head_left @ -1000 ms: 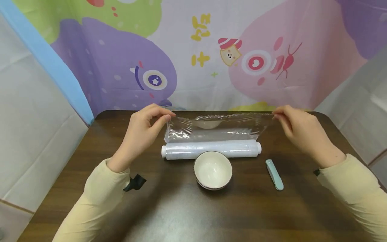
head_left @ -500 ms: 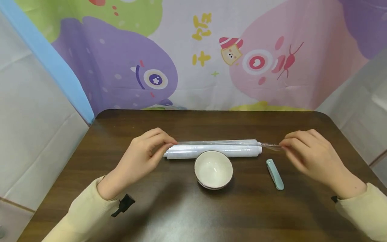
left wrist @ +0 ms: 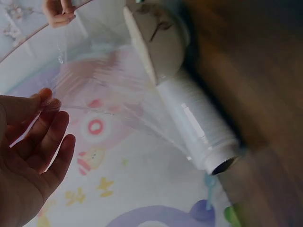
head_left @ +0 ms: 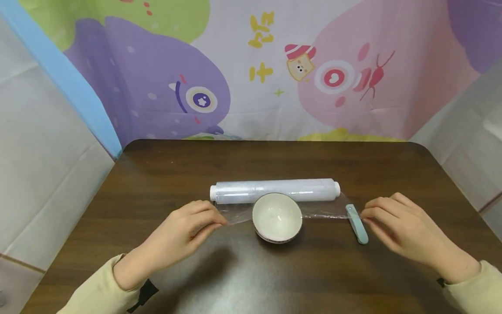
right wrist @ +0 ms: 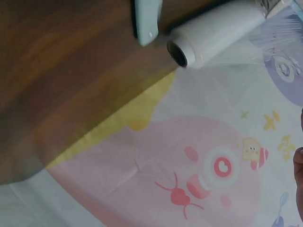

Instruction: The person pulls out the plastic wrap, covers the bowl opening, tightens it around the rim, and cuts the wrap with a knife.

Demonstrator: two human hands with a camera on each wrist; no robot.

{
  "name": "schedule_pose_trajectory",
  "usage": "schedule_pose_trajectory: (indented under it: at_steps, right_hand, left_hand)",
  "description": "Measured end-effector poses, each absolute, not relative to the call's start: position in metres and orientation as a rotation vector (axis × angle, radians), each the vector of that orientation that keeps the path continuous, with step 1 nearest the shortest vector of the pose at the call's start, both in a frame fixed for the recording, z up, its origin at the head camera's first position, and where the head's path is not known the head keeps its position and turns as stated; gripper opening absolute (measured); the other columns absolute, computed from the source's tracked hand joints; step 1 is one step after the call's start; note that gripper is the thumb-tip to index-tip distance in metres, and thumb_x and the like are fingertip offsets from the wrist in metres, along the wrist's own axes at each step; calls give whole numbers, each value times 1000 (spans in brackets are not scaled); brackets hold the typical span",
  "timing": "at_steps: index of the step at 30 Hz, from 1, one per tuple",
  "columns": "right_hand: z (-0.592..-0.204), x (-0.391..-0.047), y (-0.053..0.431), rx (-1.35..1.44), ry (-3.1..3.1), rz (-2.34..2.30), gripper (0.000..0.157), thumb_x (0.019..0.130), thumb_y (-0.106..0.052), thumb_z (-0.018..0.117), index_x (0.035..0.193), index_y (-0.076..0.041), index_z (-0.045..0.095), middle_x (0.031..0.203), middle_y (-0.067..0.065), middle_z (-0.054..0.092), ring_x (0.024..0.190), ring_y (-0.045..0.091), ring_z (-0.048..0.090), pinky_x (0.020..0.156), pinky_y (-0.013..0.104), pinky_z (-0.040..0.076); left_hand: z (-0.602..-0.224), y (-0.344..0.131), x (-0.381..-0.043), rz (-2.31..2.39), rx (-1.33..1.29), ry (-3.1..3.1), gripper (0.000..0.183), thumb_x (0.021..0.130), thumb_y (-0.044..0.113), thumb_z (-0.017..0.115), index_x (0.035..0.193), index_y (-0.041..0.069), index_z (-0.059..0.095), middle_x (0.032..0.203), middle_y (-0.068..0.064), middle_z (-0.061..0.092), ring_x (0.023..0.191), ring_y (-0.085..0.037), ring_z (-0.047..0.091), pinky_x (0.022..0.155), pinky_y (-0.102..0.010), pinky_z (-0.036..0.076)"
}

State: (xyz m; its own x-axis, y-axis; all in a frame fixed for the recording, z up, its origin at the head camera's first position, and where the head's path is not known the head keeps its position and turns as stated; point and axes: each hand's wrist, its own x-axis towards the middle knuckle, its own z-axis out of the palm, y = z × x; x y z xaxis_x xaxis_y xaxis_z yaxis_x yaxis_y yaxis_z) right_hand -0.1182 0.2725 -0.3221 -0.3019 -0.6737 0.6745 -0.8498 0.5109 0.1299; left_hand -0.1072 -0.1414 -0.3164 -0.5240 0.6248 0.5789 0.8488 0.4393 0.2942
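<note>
A clear sheet of cling film (head_left: 321,210) (left wrist: 118,116) is pulled forward from its white roll (head_left: 274,191) (left wrist: 191,120). My left hand (head_left: 176,235) (left wrist: 33,146) pinches the sheet's left corner between thumb and fingertips, and my right hand (head_left: 409,231) pinches the right one. The front edge stretches between them, level with the middle of a cream bowl (head_left: 277,218) (left wrist: 163,42) in the head view. That bowl stands upright just in front of the roll, with nothing seen inside it.
A slim mint-green tool with rounded ends (head_left: 357,224) (right wrist: 147,21) lies on the dark wooden table (head_left: 243,279), right of the bowl and near my right hand. Behind the table's far edge hangs a cartoon-printed curtain (head_left: 259,104).
Both hands have come down and toward me, drawing the film from behind the roll, across it and forward to the bowl. Roll, bowl and green tool have stayed in place.
</note>
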Motion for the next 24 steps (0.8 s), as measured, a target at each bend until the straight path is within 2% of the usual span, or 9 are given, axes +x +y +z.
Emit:
schedule_pose_trajectory:
  at_steps: [9, 16, 24]
  right_hand:
    - [-344, -110, 282, 1246, -2211, 366, 35, 96, -31, 40, 78, -13, 63, 83, -8, 58, 73, 6, 50, 69, 21, 31]
    - [-359, -107, 284, 1264, -2260, 410, 34, 96, -37, 41, 78, -21, 65, 83, -14, 56, 68, -1, 46, 64, 16, 28]
    - [-376, -103, 285, 1275, -2307, 466, 32, 94, -38, 44, 78, -22, 66, 84, -17, 55, 66, -5, 39, 63, 13, 25]
  left_hand:
    - [-337, -142, -98, -790, -1306, -2379, 13, 83, 7, 64, 91, 17, 67, 88, 12, 59, 81, -3, 54, 72, -12, 42]
    - [-351, -142, -93, -813, -1331, -2401, 13, 81, 8, 66, 90, 17, 68, 86, 13, 59, 80, -3, 54, 73, -12, 42]
    - [-367, -141, -89, -814, -1333, -2457, 10, 81, 11, 67, 87, 19, 69, 85, 15, 57, 80, -1, 53, 73, -12, 42]
